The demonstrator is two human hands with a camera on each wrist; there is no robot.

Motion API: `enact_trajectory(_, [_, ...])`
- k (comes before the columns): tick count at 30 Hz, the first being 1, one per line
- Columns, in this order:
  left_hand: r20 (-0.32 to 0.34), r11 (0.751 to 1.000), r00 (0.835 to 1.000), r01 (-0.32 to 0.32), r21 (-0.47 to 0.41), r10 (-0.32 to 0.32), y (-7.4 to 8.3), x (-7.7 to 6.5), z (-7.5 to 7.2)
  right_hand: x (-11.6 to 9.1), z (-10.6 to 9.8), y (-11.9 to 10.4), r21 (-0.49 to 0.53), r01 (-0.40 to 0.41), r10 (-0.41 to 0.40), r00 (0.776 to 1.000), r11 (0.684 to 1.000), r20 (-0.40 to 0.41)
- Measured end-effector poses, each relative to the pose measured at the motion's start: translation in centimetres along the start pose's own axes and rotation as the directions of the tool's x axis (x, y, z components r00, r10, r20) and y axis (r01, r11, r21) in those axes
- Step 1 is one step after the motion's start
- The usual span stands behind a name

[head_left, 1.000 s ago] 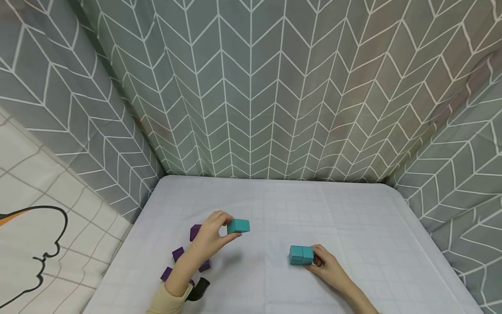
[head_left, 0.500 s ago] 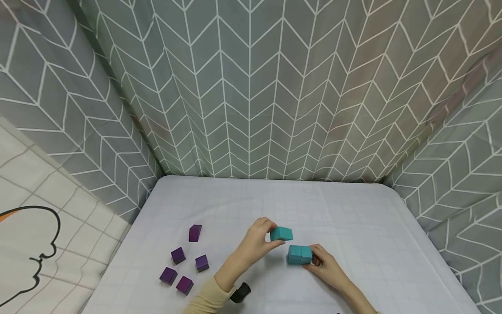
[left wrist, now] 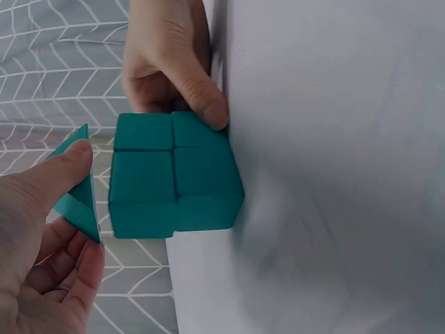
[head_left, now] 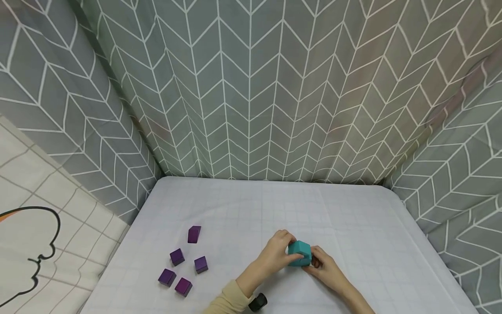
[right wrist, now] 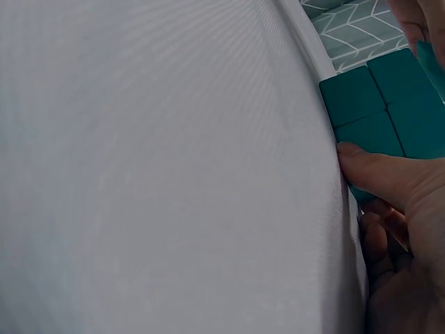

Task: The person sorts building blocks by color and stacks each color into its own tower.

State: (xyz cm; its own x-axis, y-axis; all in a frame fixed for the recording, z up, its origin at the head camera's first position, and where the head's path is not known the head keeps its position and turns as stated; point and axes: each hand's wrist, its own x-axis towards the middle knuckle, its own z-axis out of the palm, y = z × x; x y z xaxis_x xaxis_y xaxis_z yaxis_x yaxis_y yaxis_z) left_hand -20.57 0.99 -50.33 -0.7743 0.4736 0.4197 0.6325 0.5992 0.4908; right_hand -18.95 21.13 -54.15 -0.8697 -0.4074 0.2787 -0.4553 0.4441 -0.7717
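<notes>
A white-clothed table (head_left: 353,218) carries five purple blocks (head_left: 201,264), scattered and apart from one another on its left side, and a teal block stack (left wrist: 142,174) well to their right

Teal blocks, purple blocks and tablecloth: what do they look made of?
Teal blocks: possibly painted wood or plastic, matte, with smooth, flat faces.
Purple blocks: perhaps likewise, similarly flat-faced, but too small to tell.
Tablecloth: apparently woven fabric, dull, with fine ribbing.
</notes>
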Motion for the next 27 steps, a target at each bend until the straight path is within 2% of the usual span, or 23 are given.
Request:
enact_trajectory(4, [0.004,0.999,1.000,-0.001,0.032,0.001,0.1,0.0,0.6,-0.3,0.5,1.9,-0.017,0.006,-0.006,1.000,1.000,-0.007])
enact_trajectory(10, [0.012,0.999,1.000,0.005,0.054,-0.006,0.1,0.1,0.9,0.0,0.0,-0.4,0.005,0.029,-0.028,0.999,1.000,-0.017])
enact_trajectory(14, [0.015,0.998,1.000,-0.003,0.066,0.002,0.1,0.3,1.0,0.2,-0.4,-1.6,0.005,0.009,-0.009,1.000,1.000,-0.013])
enact_trajectory(21, [0.037,0.996,0.999,-0.006,0.089,0.003,0.1,0.5,1.0,0.3,-0.5,-1.9,0.008,-0.034,0.034,0.999,0.999,0.002])
enact_trajectory(27, [0.030,0.995,0.999,-0.013,0.097,0.010,0.1,0.5,0.9,0.4,-0.4,-2.0,0.004,-0.048,0.048,0.999,0.999,-0.001])
